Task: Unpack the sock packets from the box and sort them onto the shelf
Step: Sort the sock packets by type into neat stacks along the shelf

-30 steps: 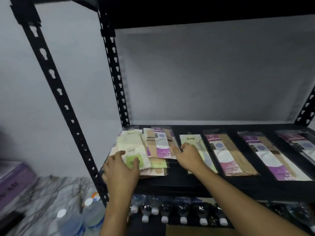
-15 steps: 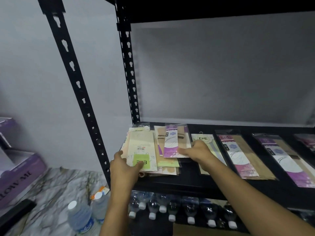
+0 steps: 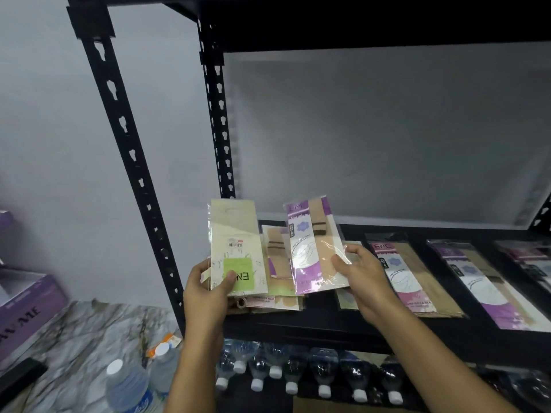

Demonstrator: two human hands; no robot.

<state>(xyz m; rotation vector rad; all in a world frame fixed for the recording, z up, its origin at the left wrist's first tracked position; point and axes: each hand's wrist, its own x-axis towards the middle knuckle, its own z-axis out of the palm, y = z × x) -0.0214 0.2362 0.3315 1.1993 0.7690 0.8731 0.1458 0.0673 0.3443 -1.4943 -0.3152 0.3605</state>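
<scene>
- A purple box (image 3: 28,305) stands at the far left on a marbled surface (image 3: 80,332). Two water bottles (image 3: 131,386) with white caps stand near it.
- The left hand (image 3: 205,296) holds a cream packet (image 3: 234,242) upright over the left end of the shelf (image 3: 328,327). Its grip is clenched on the packet's lower edge, with the thumb on a green label printed "ENE" upside down. A barcode shows above the label, and the wrapper is clear plastic.
- Behind it, a loose pile of packets (image 3: 278,263) lies flat on the shelf, beige socks with dark bands showing through.
- The right hand (image 3: 365,278) holds a purple packet (image 3: 310,248) tilted above the pile. Its grip pinches the packet's right edge, thumb on the front. The packet has a purple-and-white card marked "ENE" and a beige sock with dark bands beside it.
- To the right, more purple packets (image 3: 414,278) lie side by side in a row on the shelf.
- Below the shelf lies a row of bottles (image 3: 298,371), caps toward the camera.
</scene>
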